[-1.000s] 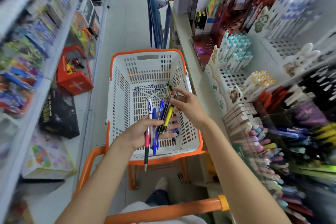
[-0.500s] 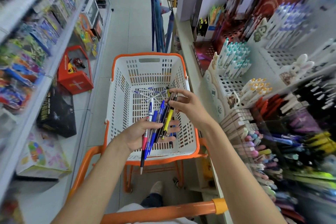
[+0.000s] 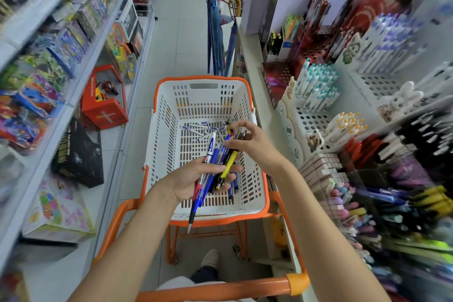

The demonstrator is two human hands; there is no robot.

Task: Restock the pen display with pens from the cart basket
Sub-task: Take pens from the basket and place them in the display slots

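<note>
Since a second ago the view has tipped up the aisle a little, so the cart sits lower in frame. The hands have hardly shifted, but the pens between them have leaned into a steeper slant.

The pen display (image 3: pixel 311 120) fills the shelving at 3 o'clock of the cart basket (image 3: pixel 171 115), its white perforated trays only partly filled. The basket lies dead centre, with a few loose pens (image 3: pixel 206 127) left on its floor toward its 12 o'clock end.

Over the basket's near half, the left hand (image 3: pixel 188 179) lies palm up, fingers curled round a bundle of pens (image 3: pixel 213 157). The right hand (image 3: pixel 255 142), at 1 o'clock of the left, pinches the top of a dark pen (image 3: pixel 239 133) in that bundle.

The bundle's long axis runs 7 o'clock to 1 o'clock, writing tips toward the person and caps away. A yellow pen (image 3: pixel 229 164) lies across the left fingertips. A red-and-blue pen (image 3: pixel 198 193) pokes out furthest at 7 o'clock, with its tip past the basket's near rim.

The grip looks loose and fanned, so drawing out the dark pen could drag its neighbours along. I judge the red-and-blue pen likeliest to slide free. It would drop to the floor, not into the basket.
</note>
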